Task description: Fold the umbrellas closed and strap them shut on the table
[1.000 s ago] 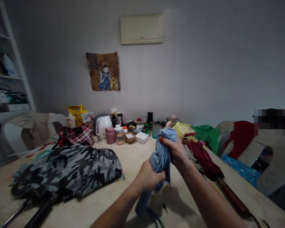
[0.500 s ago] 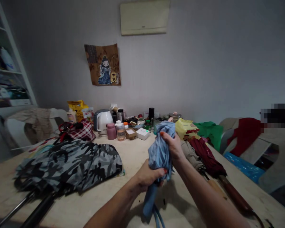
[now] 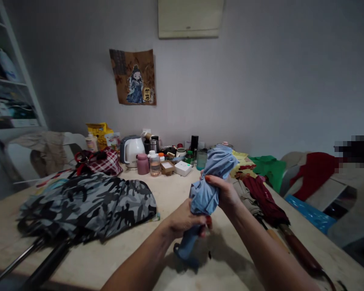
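Note:
A folded light-blue umbrella (image 3: pixel 210 178) stands tilted above the table, handle end down near the surface. My left hand (image 3: pixel 185 220) is wrapped round its lower part, just above the blue handle (image 3: pixel 185 248). My right hand (image 3: pixel 223 192) is closed around the bunched blue fabric higher up. The umbrella's top end points up and to the right, towards the clutter at the back.
A grey camouflage umbrella (image 3: pixel 87 206) lies open-folded on the left of the beige table (image 3: pixel 170 194). A dark red umbrella (image 3: pixel 265 202) with a wooden handle lies on the right. A white kettle (image 3: pixel 130 150), bottles, boxes and snack bags crowd the back edge. Chairs with clothes stand at both sides.
My right hand slid down the blue fabric towards my left hand, leaving more loose cloth sticking out above it. The handle end tilted left, and the view shifted slightly downward.

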Available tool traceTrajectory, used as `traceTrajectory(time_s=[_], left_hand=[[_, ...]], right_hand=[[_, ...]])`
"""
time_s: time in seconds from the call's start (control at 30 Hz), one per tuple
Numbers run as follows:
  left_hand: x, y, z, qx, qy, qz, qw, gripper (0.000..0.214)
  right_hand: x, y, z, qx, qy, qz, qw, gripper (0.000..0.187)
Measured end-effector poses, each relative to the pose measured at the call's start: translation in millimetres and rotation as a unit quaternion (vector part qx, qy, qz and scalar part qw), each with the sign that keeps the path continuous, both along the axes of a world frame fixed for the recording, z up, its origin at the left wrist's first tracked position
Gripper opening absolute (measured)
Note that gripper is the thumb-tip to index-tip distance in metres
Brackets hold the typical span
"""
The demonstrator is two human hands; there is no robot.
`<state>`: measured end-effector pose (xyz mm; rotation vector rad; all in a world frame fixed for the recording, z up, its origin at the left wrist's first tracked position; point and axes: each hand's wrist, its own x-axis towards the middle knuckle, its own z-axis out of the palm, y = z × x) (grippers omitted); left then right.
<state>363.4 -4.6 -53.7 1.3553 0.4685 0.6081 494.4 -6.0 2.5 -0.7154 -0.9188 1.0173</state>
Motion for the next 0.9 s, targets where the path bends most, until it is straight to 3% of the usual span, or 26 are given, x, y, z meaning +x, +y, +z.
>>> traceTrajectory(time_s=[0.03,0.1,0.2,0.27,0.33,0.43,0.5,0.57,0.67,0.9], left_hand=[[1,-1,0.1,0.004,0.000,0.006,1.000,0.027],[4,-3,-1.5,0.052,0.027,0.083,0.995,0.019],[9,-5,-5.0,0.163,0.097,0.247,0.950,0.013],[8,-4,-5.2,0.202,0.106,0.299,0.927,0.024],[3,0,-2.9,0.183,0.090,0.251,0.946,0.030],[-8,9,3.2,0.099,-0.013,0.093,0.991,0.047],[-14,14,6.7,0.059,-0.108,0.039,0.992,0.065],[-18,16,8.5,0.032,-0.160,0.046,0.986,0.077],[-18,14,8.6,-0.002,-0.153,0.079,0.985,0.080],[-11,3,7.8,-0.014,-0.079,0.082,0.993,0.059]], right_hand=[[-1,-1,-0.6,0.008,-0.008,-0.001,1.000,0.036],[-7,0,-4.5,0.021,-0.033,-0.053,0.998,0.042],[-20,3,-12.9,0.013,-0.091,-0.159,0.983,0.054],[-25,6,-16.3,0.002,-0.113,-0.188,0.976,0.056],[-24,7,-17.1,0.001,-0.115,-0.188,0.976,0.052],[-20,5,-16.6,0.010,-0.104,-0.160,0.982,0.046],[-21,2,-17.3,0.016,-0.104,-0.119,0.987,0.042],[-26,-3,-19.0,0.023,-0.130,-0.070,0.989,0.039],[-35,-9,-21.7,0.024,-0.178,-0.022,0.983,0.034],[-32,-13,-17.3,-0.042,-0.145,-0.041,0.988,0.040]])
